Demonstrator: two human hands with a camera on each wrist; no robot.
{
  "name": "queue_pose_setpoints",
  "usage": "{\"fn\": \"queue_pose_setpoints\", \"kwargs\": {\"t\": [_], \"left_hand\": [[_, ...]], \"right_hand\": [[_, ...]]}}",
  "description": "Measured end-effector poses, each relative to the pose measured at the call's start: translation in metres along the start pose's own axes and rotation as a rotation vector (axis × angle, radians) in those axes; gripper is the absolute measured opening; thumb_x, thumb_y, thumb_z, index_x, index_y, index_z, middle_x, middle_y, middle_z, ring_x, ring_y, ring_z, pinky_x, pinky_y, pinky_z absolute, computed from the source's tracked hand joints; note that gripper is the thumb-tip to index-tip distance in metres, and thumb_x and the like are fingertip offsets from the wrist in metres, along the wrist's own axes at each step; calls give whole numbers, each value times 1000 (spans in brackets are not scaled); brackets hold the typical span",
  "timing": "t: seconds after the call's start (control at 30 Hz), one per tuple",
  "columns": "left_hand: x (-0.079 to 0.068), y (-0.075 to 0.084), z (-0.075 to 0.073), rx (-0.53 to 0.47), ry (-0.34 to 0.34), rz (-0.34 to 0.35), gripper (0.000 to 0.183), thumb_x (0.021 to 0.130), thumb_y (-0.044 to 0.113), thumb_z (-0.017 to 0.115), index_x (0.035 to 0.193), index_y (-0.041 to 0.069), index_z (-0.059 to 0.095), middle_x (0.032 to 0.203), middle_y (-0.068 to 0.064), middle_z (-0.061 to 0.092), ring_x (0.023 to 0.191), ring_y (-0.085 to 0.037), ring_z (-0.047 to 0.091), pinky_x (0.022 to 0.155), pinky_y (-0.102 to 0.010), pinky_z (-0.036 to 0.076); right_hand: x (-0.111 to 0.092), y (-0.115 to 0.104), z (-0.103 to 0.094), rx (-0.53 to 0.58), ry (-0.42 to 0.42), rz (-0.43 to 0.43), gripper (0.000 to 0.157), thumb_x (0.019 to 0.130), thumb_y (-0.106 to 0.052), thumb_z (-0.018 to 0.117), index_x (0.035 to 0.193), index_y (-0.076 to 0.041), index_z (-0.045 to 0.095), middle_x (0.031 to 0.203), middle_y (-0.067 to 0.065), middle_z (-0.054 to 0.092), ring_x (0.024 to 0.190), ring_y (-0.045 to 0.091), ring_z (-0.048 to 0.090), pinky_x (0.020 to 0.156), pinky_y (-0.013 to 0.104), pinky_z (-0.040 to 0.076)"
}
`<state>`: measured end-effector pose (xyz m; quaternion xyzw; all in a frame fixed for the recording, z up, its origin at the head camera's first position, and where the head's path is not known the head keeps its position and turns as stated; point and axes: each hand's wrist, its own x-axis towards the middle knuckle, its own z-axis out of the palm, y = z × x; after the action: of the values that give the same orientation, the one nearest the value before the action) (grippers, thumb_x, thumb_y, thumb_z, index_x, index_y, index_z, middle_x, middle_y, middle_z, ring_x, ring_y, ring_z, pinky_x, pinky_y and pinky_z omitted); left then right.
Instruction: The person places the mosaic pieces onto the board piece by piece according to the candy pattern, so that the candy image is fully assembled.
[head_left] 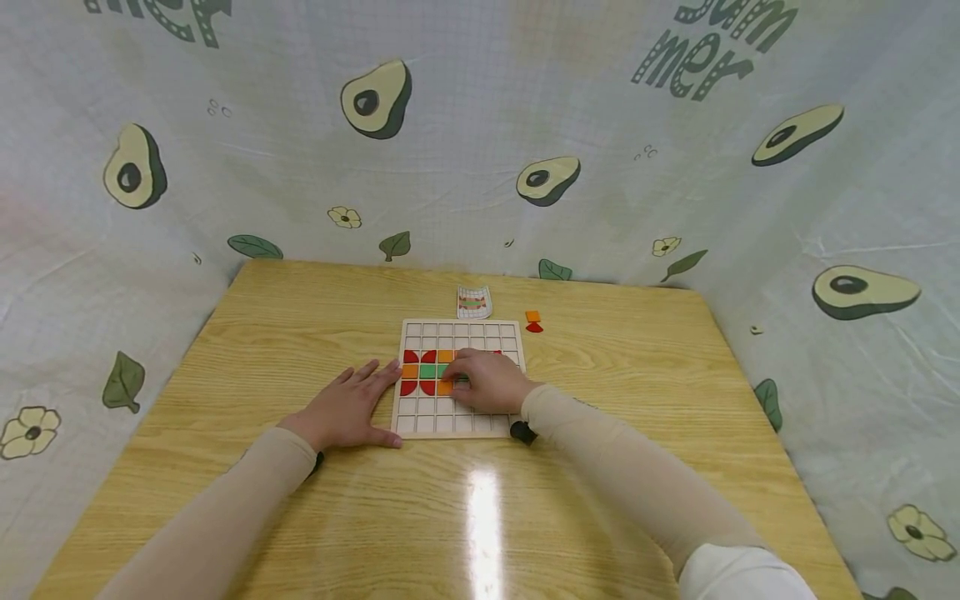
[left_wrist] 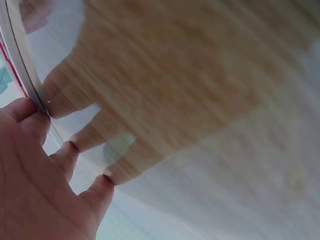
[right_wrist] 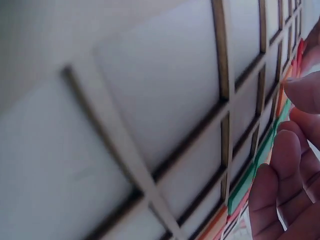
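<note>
A pale wooden grid board [head_left: 426,425] lies on the table with rows of coloured tiles across its middle. Red quarter-round tiles [head_left: 408,388] and orange and green square tiles [head_left: 427,372] sit in its left cells. My right hand [head_left: 491,382] is over the board, its thumb and forefinger pinching an orange square tile [head_left: 445,388] at a cell in the lower coloured row. This hand covers part of the pattern. My left hand [head_left: 345,410] is spread on the table, its fingertips touching the board's left edge; its fingers [left_wrist: 97,195] look straight in the left wrist view.
A small pattern card [head_left: 474,303] stands behind the board. Beside its far right corner lie a loose orange square tile [head_left: 532,316] and a red tile [head_left: 534,327]. The wooden table [head_left: 637,358] meets a printed cloth [head_left: 465,167] at the back and sides.
</note>
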<state>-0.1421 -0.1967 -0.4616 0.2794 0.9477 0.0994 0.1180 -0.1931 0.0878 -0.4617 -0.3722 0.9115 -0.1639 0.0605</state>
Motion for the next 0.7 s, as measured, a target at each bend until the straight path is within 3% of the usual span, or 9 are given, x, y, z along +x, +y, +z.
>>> {"fn": "queue_pose_setpoints", "kwargs": {"t": [0.27, 0.7], "left_hand": [[-1, 0, -1, 0, -1, 1, 116, 75, 79, 64, 158, 8, 27, 164, -9, 22, 148, -38, 18, 114, -62, 18], [3, -1, 2, 11, 3, 11, 116, 75, 81, 61, 159, 8, 27, 164, -8, 21, 148, -37, 18, 114, -62, 19]], "right_hand": [[-17, 24, -17, 14, 22, 74, 24, 91, -24, 70, 115, -19, 75, 108, -8, 63, 88, 10, 58, 78, 29, 50], [-49, 106, -49, -9, 138, 268, 27, 89, -15, 69, 116, -12, 74, 106, 1, 65, 87, 18, 59, 81, 38, 52]]}}
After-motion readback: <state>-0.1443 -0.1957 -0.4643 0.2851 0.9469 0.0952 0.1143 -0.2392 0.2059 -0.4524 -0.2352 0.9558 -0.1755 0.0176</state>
